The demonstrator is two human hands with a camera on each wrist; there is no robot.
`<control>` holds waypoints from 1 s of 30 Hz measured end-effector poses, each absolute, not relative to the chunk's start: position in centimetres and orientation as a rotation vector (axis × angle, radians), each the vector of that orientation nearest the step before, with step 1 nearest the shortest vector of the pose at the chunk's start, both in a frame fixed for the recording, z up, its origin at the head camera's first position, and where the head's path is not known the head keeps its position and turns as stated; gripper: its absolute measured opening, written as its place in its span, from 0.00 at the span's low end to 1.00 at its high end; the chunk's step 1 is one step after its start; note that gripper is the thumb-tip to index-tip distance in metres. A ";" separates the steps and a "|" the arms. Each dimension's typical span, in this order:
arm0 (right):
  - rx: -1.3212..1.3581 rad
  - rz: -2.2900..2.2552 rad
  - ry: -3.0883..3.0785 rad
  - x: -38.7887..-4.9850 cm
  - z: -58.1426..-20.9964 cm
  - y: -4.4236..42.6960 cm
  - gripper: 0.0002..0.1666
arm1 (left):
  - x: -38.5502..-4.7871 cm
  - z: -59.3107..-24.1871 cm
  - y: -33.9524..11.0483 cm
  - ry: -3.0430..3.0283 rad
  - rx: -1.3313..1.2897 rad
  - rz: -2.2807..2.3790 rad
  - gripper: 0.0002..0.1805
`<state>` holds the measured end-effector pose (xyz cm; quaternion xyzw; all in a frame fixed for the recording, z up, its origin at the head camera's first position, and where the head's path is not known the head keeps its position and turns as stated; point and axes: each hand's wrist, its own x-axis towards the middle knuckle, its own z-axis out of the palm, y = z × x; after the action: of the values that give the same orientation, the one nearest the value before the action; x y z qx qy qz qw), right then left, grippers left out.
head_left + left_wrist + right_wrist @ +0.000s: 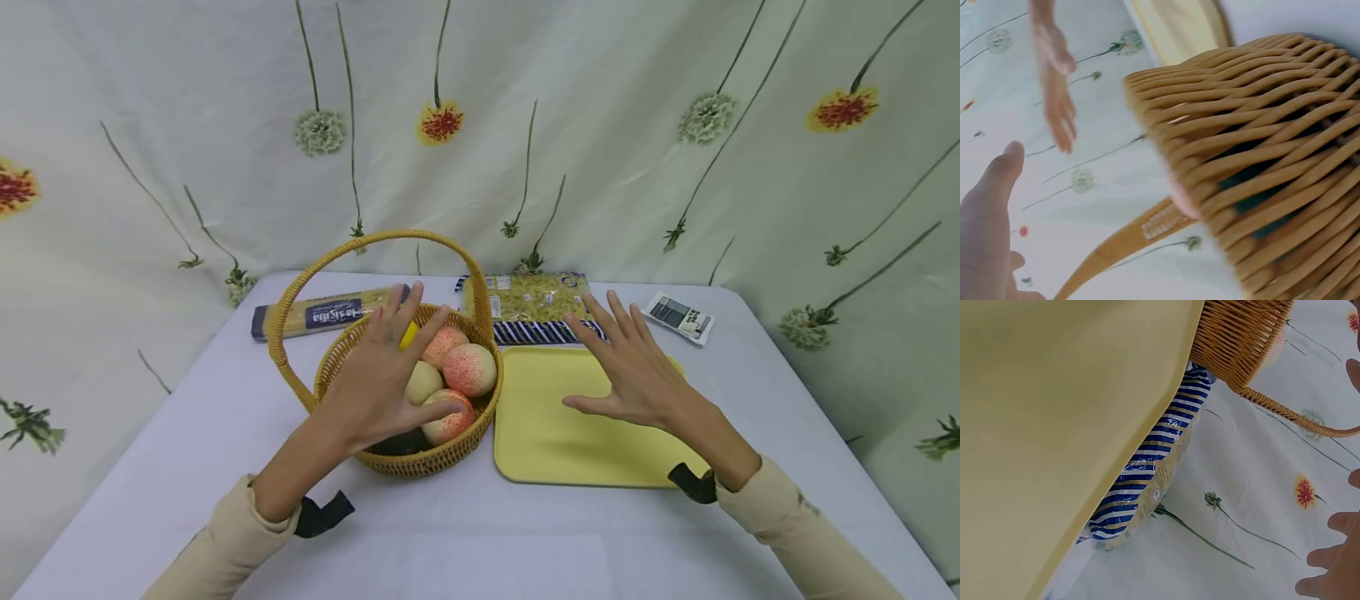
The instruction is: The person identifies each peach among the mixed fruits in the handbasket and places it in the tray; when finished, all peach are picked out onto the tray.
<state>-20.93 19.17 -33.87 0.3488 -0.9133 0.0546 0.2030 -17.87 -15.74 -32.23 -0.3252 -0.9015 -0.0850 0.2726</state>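
My left hand [375,383] is held above a wicker basket [427,462] with a tall arched handle, fingers spread and straight, gripping nothing. Several peach-like fruits [469,370] lie in the basket, with a yellow item [408,335] and a dark one [401,442] partly hidden by that hand. Over the yellow tray [547,417], my right hand [637,379] hovers with its fingers spread and holds nothing. The left wrist view shows the basket's woven side [1260,137] close up. In the right wrist view, the tray [1072,412] fills the left half.
Behind the basket lies a long pasta pack [330,312]. A clear bag of short pasta [532,300] with blue stripes sits behind the tray. A small white packet [679,317] lies at the back right. Flower-printed cloth [600,150] hangs behind the white table [420,542].
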 end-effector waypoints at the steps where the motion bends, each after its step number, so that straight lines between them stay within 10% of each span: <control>1: 0.977 0.160 -2.557 -20.9 -33.8 19.1 0.60 | -17.7 -31.9 -15.8 -2.401 -0.879 -0.265 0.56; 30: 1.139 0.332 -2.557 -21.8 -33.9 16.3 0.60 | -15.3 -25.2 -23.6 -2.325 -0.241 -0.908 0.53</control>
<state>-21.85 16.28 -33.94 0.3988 -0.8954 0.1162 0.1607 -15.28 -23.61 -25.22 -0.0915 -0.8810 -0.3441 0.3117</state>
